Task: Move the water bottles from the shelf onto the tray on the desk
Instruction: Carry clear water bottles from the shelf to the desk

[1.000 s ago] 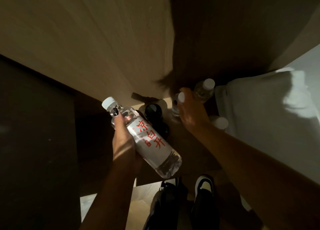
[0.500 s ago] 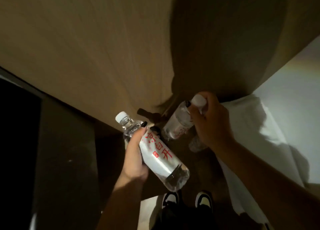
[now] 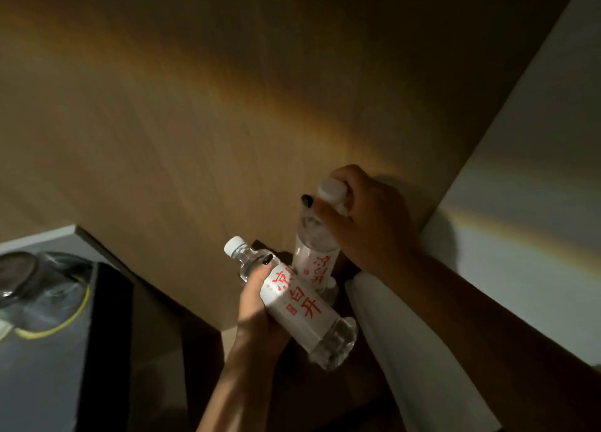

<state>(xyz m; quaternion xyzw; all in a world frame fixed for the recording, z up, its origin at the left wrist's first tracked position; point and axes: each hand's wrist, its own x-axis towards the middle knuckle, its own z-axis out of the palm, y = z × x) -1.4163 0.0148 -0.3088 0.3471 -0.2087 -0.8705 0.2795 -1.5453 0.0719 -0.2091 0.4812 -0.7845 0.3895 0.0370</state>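
While left hand (image 3: 257, 304) wraps one bottle (image 3: 302, 308), right hand (image 3: 364, 216) — fingers over second bottle's cap (image 3: 331, 192)

We found the wooden panel (image 3: 195, 122) close ahead of both bottles, a glass jar (image 3: 35, 288) occupying the left, and the white wall (image 3: 536, 203) closing the right.

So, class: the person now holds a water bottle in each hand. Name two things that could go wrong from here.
1. The right hand grips the upright bottle only around its white cap, so it could swing or slip as it is carried.
2. The left hand holds the tilted bottle close beside the other; they could knock together.
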